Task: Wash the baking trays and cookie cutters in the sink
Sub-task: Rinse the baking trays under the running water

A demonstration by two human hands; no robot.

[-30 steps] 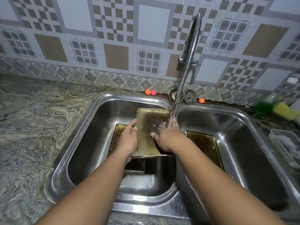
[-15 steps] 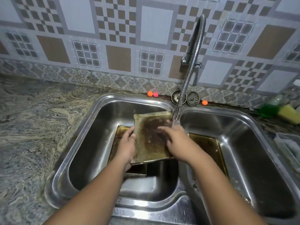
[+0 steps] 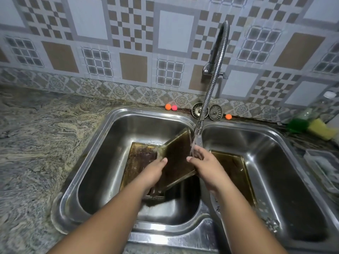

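**Stained tray goes under the running tap**

Head view: A grease-browned rectangular metal baking tray point(image 3: 176, 158) is tilted beneath the spout of the spring-necked chrome tap point(image 3: 211, 83). The left hand point(image 3: 154, 171) and right hand point(image 3: 207, 165) clamp its opposite edges, thumbs on its face and other fingers hidden behind. Below the tap, two more browned trays lie flat, one left point(image 3: 139, 158) and one right point(image 3: 236, 167). This looks like a first rinse. Scrubbing likely follows and will need a firm hold on wet metal.

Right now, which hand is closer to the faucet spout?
Right. The right hand is directly below the faucet spout, fingers in the water stream; the left hand grips the baking tray by its left edge, farther down and left.
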